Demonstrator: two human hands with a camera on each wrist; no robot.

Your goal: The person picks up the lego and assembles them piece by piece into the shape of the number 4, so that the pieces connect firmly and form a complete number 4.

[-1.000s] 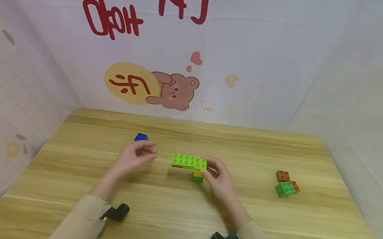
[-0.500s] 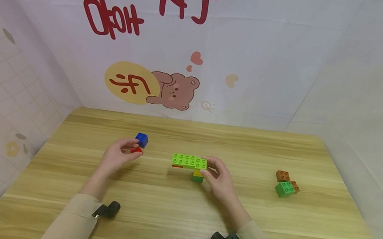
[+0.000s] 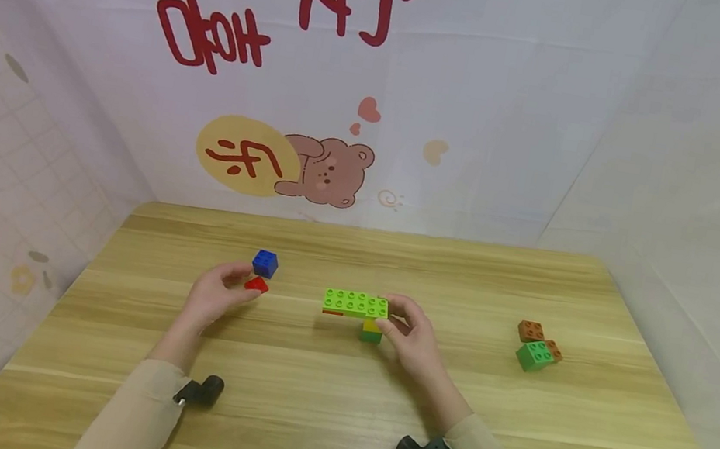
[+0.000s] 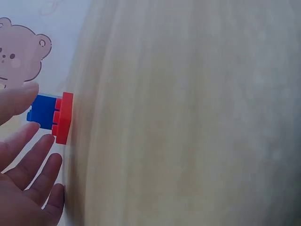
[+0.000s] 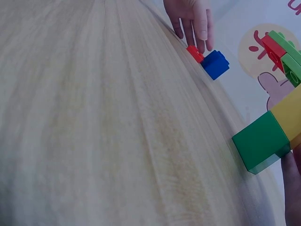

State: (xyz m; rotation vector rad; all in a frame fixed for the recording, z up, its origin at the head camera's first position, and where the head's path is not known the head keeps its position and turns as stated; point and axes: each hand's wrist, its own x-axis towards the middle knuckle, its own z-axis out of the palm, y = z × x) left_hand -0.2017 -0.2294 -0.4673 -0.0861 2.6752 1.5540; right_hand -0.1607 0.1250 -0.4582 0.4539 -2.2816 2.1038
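My left hand (image 3: 213, 294) is beside a small red brick (image 3: 257, 284) on the table, thumb and fingers apart around it. In the left wrist view the fingers (image 4: 41, 165) are loosely extended, with a gap between them and the thumb. Just behind the red brick stands a blue brick (image 3: 265, 264). My right hand (image 3: 415, 343) pinches a brick structure by its right end. Lime-green studded bricks (image 3: 348, 301) form its top, with some red beneath at the left. Below its right end are a yellow brick (image 5: 289, 113) and a green brick (image 5: 261, 141).
Two brown bricks (image 3: 531, 331) and a green brick (image 3: 535, 356) sit close together on the right of the wooden table (image 3: 331, 408). A printed cloth (image 3: 490, 119) hangs behind the table and along its sides.
My left hand has moved left, away from the structure, to the red brick, and the blue brick behind is now less covered. The right hand keeps its hold on the structure, nearly still.
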